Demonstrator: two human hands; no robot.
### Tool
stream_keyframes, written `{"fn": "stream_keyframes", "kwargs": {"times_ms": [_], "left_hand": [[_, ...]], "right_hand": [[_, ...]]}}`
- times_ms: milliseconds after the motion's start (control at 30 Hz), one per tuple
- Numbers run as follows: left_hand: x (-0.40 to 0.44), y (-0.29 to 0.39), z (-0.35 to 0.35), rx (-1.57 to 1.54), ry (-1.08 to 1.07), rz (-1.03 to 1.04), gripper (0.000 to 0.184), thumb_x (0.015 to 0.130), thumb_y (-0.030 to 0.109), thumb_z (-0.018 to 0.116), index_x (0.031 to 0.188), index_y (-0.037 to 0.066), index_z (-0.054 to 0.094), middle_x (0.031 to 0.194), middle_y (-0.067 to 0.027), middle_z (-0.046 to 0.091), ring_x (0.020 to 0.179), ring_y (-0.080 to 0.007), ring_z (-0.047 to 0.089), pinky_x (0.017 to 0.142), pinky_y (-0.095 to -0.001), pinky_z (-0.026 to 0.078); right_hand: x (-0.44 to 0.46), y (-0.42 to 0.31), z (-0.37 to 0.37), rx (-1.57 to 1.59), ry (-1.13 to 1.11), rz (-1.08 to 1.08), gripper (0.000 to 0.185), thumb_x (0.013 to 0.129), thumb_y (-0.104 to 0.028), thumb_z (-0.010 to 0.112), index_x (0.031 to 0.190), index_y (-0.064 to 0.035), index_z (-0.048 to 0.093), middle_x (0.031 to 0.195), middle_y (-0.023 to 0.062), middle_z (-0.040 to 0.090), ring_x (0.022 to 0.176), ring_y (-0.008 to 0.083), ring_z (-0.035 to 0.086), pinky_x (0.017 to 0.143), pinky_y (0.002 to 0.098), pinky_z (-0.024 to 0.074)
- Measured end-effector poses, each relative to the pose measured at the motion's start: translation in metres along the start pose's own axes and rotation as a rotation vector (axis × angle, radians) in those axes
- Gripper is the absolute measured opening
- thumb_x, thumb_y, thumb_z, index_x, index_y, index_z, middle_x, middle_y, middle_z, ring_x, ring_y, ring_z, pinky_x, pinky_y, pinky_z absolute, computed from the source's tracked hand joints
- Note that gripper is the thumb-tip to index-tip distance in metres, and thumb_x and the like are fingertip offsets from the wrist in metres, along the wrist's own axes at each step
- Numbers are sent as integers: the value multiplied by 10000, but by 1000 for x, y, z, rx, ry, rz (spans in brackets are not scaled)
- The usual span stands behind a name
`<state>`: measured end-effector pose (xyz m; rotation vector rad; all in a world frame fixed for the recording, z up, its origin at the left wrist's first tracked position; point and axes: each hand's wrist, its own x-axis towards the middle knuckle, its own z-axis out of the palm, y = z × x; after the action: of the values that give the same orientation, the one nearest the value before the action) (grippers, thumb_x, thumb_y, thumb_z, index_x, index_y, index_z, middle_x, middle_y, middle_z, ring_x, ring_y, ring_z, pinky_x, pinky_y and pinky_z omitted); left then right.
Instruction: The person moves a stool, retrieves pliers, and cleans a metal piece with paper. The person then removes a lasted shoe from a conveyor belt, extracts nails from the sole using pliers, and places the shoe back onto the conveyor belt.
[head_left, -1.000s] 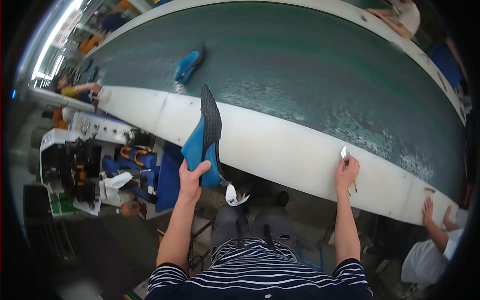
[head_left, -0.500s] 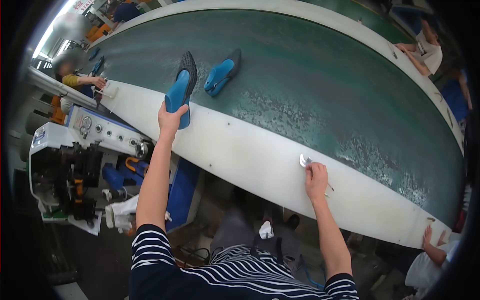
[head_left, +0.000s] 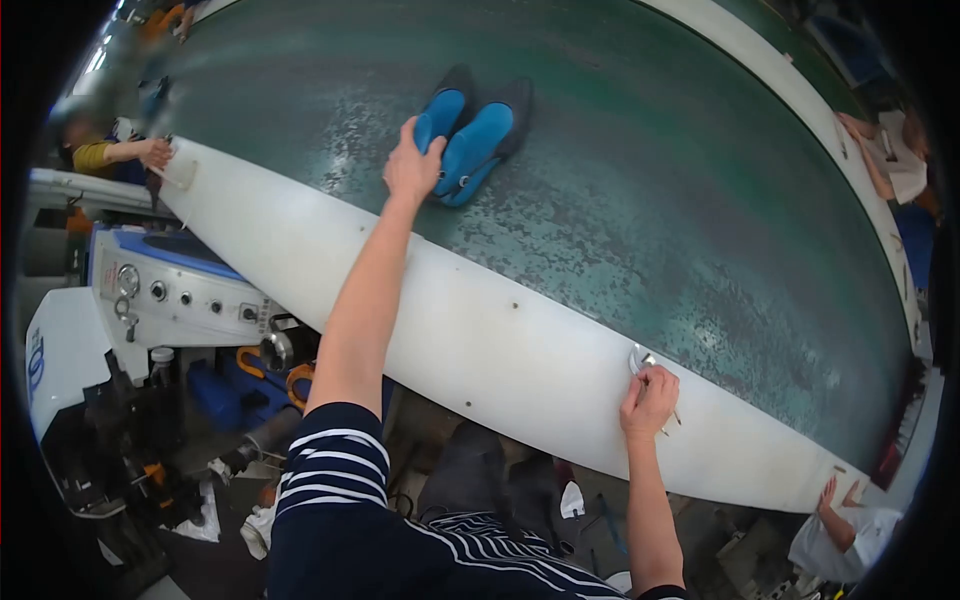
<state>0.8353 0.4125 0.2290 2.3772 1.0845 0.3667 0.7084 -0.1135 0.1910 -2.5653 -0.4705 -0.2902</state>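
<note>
My left hand [head_left: 410,165] is closed around the heel end of a blue last with a dark upper [head_left: 448,103], over the green belt [head_left: 640,150]. Close on its right lies a second blue last with a dark toe [head_left: 484,140], on the belt. Over the white ledge [head_left: 500,350], my right hand [head_left: 650,400] is closed on a small metal tool with a curved silvery blade [head_left: 636,358]. Thin tips stick out below that hand's fingers.
A machine with a knob panel [head_left: 185,295] stands at the left, near orange-handled items [head_left: 300,380]. One person's hand [head_left: 155,152] is at the ledge's left end, another's hands [head_left: 828,495] at its right end. A further person [head_left: 900,160] is across the belt.
My left hand has carried its blue last from over the ledge out over the belt, beside the other last. My right hand still holds the tool over the ledge. The view has shifted.
</note>
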Motion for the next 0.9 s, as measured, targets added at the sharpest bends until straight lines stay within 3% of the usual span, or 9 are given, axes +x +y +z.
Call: {"fn": "stream_keyframes", "kwargs": {"times_ms": [67, 167, 367, 467, 500, 633, 733, 800, 900], "left_hand": [[-32, -9, 2, -293, 120, 217, 655, 899, 497, 700, 1451, 187, 535, 1452, -222, 554, 1349, -393, 534, 1074, -485, 458], [-68, -4, 8, 42, 95, 322, 914, 639, 589, 898, 1407, 196, 598, 1608, -292, 315, 1457, -477, 371, 1110, -553, 419], [-15, 11, 23, 23, 2, -110, 700, 619, 588, 898, 1151, 147, 784, 1571, -195, 420, 1384, -354, 494, 1073, -507, 464], [-8, -4, -2, -181, 17, -152, 695, 626, 585, 884, 1107, 91, 795, 1459, -155, 546, 1302, -324, 571, 1071, -477, 474], [-5, -6, -14, -244, 67, -178, 653, 643, 530, 905, 1048, 29, 798, 1309, -152, 643, 1168, -314, 656, 1024, -434, 514], [32, -71, -13, -805, -47, -306, 646, 715, 414, 911, 1093, -80, 739, 1189, -177, 712, 1051, -258, 696, 879, -370, 550], [43, -93, -48, -1340, -175, -505, 556, 778, 298, 898, 1127, -96, 720, 1153, -171, 713, 1024, -250, 692, 871, -362, 554], [60, -108, -78, -1477, -120, -557, 488, 810, 244, 882, 1142, -75, 721, 1137, -138, 709, 1000, -236, 684, 857, -371, 552], [115, -145, -119, -1320, 93, -356, 505, 794, 255, 895, 1134, -76, 723, 1115, -128, 714, 984, -232, 681, 857, -377, 552]], "right_hand": [[1, 1, 1, 15, 7, -20, 134, 834, -88, 683, 934, -87, 593, 1024, 118, 626, 970, 353, 579, 857, 462, 455], [0, 1, 2, 20, -21, -8, 120, 851, -92, 669, 925, -74, 576, 1020, 133, 621, 976, 358, 575, 868, 463, 453], [1, -2, 3, 23, -28, 0, 127, 860, -78, 650, 916, -43, 541, 997, 142, 600, 959, 356, 559, 867, 458, 447], [-2, -1, 5, 21, -31, 11, 127, 864, -73, 640, 923, -28, 537, 989, 157, 584, 954, 361, 551, 868, 455, 447], [-3, -1, 6, 18, -34, 10, 127, 867, -71, 636, 925, -23, 535, 988, 163, 577, 952, 362, 547, 868, 454, 447], [-4, -2, 6, 34, -58, 23, 131, 888, -83, 624, 925, -12, 521, 983, 192, 541, 949, 369, 532, 866, 453, 441], [-2, 0, 9, 6, -64, 4, 137, 901, -93, 611, 919, -6, 505, 980, 203, 521, 949, 376, 515, 863, 462, 432], [-5, 4, 8, -18, -80, 3, 143, 905, -97, 604, 914, -4, 496, 970, 205, 511, 947, 381, 504, 862, 470, 426], [-1, 1, 7, -25, -90, -29, 193, 961, -141, 583, 907, 4, 468, 946, 178, 474, 907, 345, 476, 847, 430, 403]]}}
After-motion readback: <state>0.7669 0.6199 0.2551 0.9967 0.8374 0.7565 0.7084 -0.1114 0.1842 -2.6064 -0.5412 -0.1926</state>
